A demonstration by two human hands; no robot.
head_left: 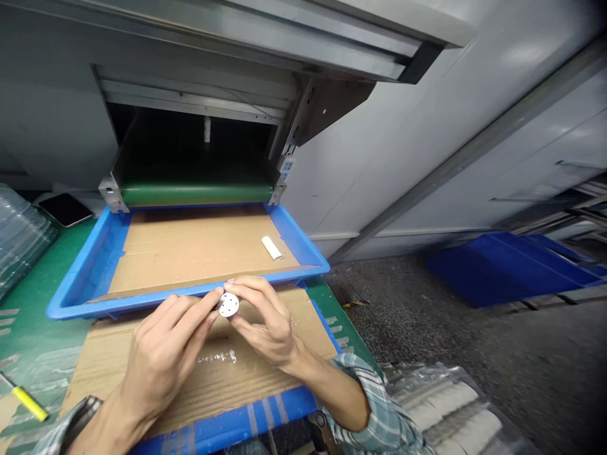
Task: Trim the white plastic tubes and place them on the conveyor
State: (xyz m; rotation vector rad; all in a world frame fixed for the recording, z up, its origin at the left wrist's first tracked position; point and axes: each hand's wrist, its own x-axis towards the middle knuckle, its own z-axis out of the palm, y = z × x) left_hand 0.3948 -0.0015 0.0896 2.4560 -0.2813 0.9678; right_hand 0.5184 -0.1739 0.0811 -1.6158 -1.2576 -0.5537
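Note:
Both my hands meet over a cardboard sheet (222, 373) on the near blue tray. My left hand (164, 351) and my right hand (263, 319) pinch a small white round disc (228, 304) with holes between their fingertips. Just beyond them lies a blue tray (80, 281) lined with cardboard, and a small white cylinder (272, 248) rests in its right part. The tray sits under the end of a green conveyor belt (194, 193) that comes out of a grey machine.
A yellow pen-like tool (29, 403) lies on the green table at left. Stacked clear plastic trays (19, 237) and a dark phone (65, 208) sit at far left. Bagged white parts (450, 407) lie at lower right; blue bins (502, 265) stand on the floor.

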